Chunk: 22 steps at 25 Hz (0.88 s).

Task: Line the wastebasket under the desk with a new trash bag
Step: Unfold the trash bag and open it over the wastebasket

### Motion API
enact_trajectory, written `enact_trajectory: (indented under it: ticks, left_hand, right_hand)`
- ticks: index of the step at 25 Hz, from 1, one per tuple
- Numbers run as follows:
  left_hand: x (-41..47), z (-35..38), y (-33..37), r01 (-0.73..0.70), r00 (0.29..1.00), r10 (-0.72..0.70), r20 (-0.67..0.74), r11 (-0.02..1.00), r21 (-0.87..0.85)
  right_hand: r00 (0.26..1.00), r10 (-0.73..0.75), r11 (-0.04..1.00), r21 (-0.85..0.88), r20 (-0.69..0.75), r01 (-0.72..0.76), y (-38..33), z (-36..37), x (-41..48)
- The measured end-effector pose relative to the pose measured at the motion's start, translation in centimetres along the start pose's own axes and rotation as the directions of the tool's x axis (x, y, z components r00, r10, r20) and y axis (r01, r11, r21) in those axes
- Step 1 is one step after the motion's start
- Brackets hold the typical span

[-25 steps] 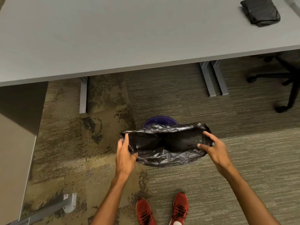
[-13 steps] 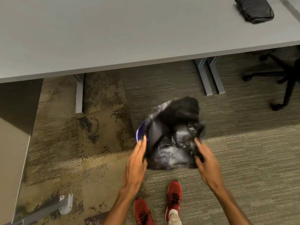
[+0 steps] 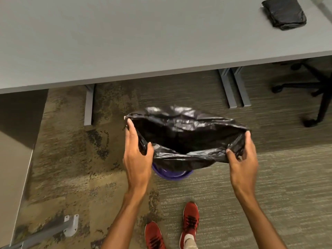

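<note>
A black trash bag (image 3: 185,135) is held wide open above the floor, its mouth facing me. My left hand (image 3: 137,155) grips the left edge of the mouth. On the opposite edge, my right hand (image 3: 241,159) pinches the plastic. Below the bag's near edge only a sliver of the purple wastebasket (image 3: 171,174) shows; the bag hides the remainder. The basket stands on the carpet in front of the grey desk (image 3: 125,42), not under it.
A folded black bag (image 3: 284,13) lies on the desk's far right. Desk legs (image 3: 233,87) stand behind the basket, another leg (image 3: 89,103) at the left. An office chair base (image 3: 316,90) is at the right. My red shoes (image 3: 190,220) are just behind the basket.
The bag was bunched and swung up half a second ago; now both hands have spread apart and pulled its mouth wide open, higher over the basket.
</note>
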<state>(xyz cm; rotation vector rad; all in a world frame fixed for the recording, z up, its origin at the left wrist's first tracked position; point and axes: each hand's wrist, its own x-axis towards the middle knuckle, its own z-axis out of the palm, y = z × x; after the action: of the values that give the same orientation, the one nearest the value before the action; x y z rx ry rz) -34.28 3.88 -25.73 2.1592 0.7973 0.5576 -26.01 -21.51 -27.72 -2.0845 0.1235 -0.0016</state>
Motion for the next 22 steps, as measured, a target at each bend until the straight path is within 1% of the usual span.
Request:
enact_trajectory:
  ticks: [1,2,3,4,6,7,9,11,13,16,22]
  left_hand:
    - [-0.3,0.0,0.2,-0.068,0.996,0.069,-0.056,0.998,0.019]
    - [-0.7,0.1,0.1,-0.104,0.991,0.107,-0.080,0.994,0.037]
    - [-1.4,0.4,-0.4,-0.106,0.992,0.109,-0.068,0.993,0.049]
    - [-2.2,0.7,-1.1,-0.075,0.997,0.076,-0.014,0.995,0.064]
    - [-4.0,1.2,-2.8,0.041,0.983,-0.057,0.173,0.995,0.095]
    - [-4.9,1.3,-3.8,0.093,0.960,-0.116,0.254,0.990,0.101]
    - [-5.7,1.5,-5.2,0.167,0.924,-0.196,0.328,0.979,0.117]
    - [-5.4,1.6,-5.9,0.205,0.911,-0.240,0.335,0.969,0.135]
    - [-4.7,2.0,-6.3,0.190,0.920,-0.221,0.323,0.974,0.126]
    - [-3.5,2.5,-6.7,0.189,0.925,-0.213,0.315,0.976,0.104]
    - [-3.5,3.6,-8.2,0.215,0.891,-0.243,0.385,0.970,0.116]
  right_hand:
    - [0.998,-0.037,0.999,0.011,-0.041,0.037,-0.5,-0.3,0.1]
    - [0.997,-0.054,0.998,0.011,-0.058,0.055,-0.8,-0.4,0.0]
    - [0.996,-0.065,0.998,-0.021,-0.055,0.063,-0.8,-0.3,-0.3]
    - [0.997,-0.070,0.994,-0.088,-0.036,0.066,-0.5,0.0,-0.8]
    - [0.997,-0.076,0.975,-0.208,0.026,0.080,0.9,0.8,-2.0]
    - [0.997,-0.057,0.975,-0.212,0.056,0.068,1.7,1.1,-2.5]
    - [0.994,0.036,0.986,-0.163,0.101,-0.019,3.1,2.0,-3.4]
    - [0.992,0.069,0.983,-0.179,0.101,-0.050,3.9,2.7,-3.7]
    - [0.993,0.065,0.972,-0.231,0.103,-0.039,4.4,3.3,-3.8]
    - [0.987,0.088,0.969,-0.240,0.136,-0.054,4.7,4.0,-3.5]
    - [0.983,0.098,0.970,-0.237,0.154,-0.060,6.0,4.4,-2.9]
